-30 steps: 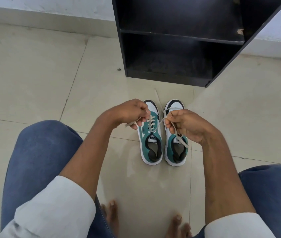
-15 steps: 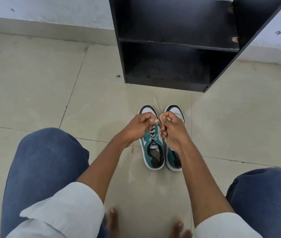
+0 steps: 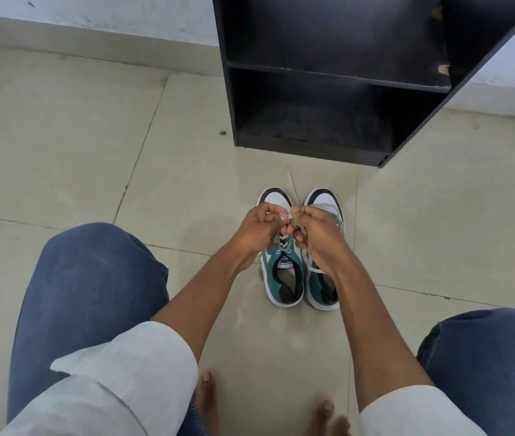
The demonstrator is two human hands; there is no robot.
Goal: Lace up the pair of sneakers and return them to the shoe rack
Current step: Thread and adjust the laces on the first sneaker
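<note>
Two green-and-white sneakers stand side by side on the tiled floor, toes pointing at the rack: the left sneaker (image 3: 283,278) and the right sneaker (image 3: 322,287). My left hand (image 3: 257,229) and my right hand (image 3: 317,236) meet over the left sneaker's front. Both pinch its beige lace (image 3: 284,239), fingertips almost touching. The lace ends are hidden inside my fingers. A loose beige lace of the right sneaker hangs beside my right wrist. The black shoe rack (image 3: 328,89) stands open just beyond the toes.
My knees in blue jeans frame the scene at the left (image 3: 92,294) and right (image 3: 486,357). My bare feet rest on the floor at the bottom. A small dark speck (image 3: 222,132) lies on the tile left of the rack. A white wall runs behind.
My hands were apart, pulling the lace ends out sideways; they have come together over the left sneaker's toe end and now hold the lace close.
</note>
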